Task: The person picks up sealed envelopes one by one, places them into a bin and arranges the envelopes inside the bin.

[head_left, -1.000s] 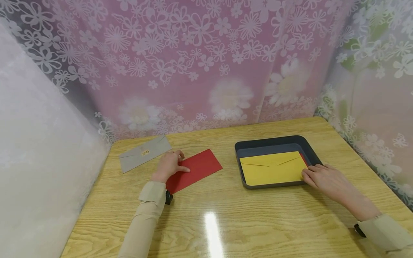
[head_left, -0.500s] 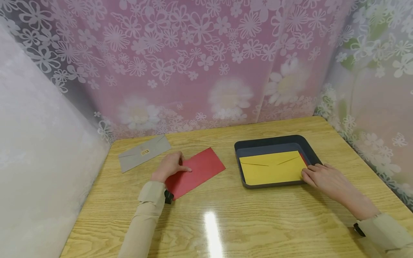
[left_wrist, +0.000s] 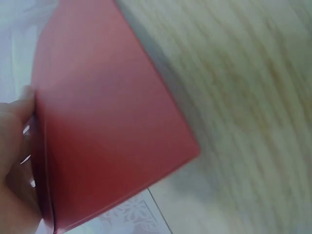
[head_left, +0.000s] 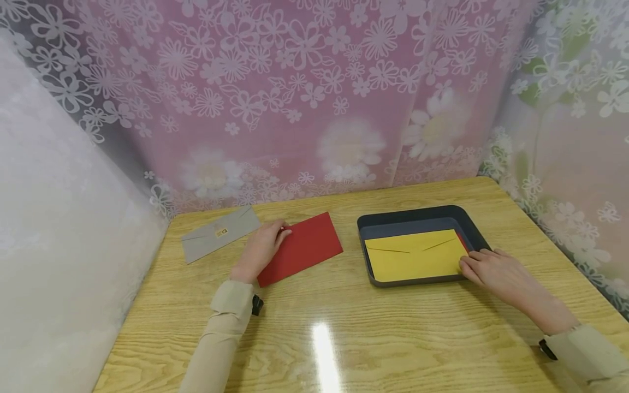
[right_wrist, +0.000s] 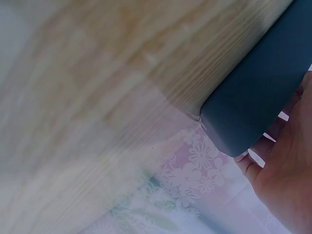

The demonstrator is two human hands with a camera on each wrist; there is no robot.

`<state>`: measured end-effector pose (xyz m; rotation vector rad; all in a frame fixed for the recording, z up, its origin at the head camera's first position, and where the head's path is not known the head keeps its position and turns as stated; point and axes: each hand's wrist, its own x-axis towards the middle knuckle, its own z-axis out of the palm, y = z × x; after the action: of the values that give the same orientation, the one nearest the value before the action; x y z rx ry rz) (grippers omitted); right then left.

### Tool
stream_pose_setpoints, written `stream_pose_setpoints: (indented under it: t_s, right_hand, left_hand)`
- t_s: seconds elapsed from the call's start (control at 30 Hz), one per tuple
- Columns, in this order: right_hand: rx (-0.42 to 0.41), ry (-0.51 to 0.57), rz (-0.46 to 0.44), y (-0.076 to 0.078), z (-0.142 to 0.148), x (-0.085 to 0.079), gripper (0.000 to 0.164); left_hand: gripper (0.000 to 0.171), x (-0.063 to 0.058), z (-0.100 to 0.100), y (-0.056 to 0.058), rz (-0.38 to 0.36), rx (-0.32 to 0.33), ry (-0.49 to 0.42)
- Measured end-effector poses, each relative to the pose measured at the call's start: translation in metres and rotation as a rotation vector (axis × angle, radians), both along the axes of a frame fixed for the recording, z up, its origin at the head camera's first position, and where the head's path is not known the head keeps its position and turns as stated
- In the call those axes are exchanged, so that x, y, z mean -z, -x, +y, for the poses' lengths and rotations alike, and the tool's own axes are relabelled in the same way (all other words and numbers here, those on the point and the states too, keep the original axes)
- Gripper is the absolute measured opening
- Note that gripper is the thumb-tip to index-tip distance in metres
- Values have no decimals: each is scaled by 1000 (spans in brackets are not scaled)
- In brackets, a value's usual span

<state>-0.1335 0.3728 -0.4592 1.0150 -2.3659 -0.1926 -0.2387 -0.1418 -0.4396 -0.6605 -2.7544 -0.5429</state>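
Observation:
My left hand pinches the far left edge of a red envelope, thumb uppermost in the head view. In the left wrist view the red envelope is tilted, one side raised off the table with a shadow beside it. My right hand grips the right rim of a dark grey tray; the right wrist view has its fingers along the top of the tray wall. Inside the tray lies a yellow envelope, flap side up, with a strip of red showing at its right end.
A grey envelope with a small yellowish label lies behind and left of my left hand. The wooden table ends at a pink floral curtain at the back, with more cloth at both sides.
The red envelope has turned, its right end swinging away toward the back. My left hand has shifted forward and now pinches the envelope's far edge. My right hand and the tray have not moved.

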Motion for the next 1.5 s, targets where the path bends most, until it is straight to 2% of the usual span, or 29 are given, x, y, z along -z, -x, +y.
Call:
stream_pose_setpoints:
  t_s: [0.17,0.27,0.5,0.7,1.03,1.27,1.5]
  right_hand:
    - [0,-1,3,0,1,1,51]
    - [-1,5,0,-1,2,1,50]
    - [11,-4,-12,-2,2,1,51]
    - [16,-15,-15,-2,2,1,52]
    - [-9,-8,10,-1,3,1,49]
    - [5,-11,0,-1,3,0,51]
    - [19,2,-25,0,0,0,55]
  left_hand:
    - [24,0,4,4,157,-12,59]
    - [25,-4,7,6,244,-9,81]
    - [23,-26,22,8,388,28,85]
    - [21,-45,39,7,474,54,95]
    - [24,-70,74,4,484,88,117]
    - [25,-80,109,5,475,152,79]
    - [18,-86,153,3,386,214,57]
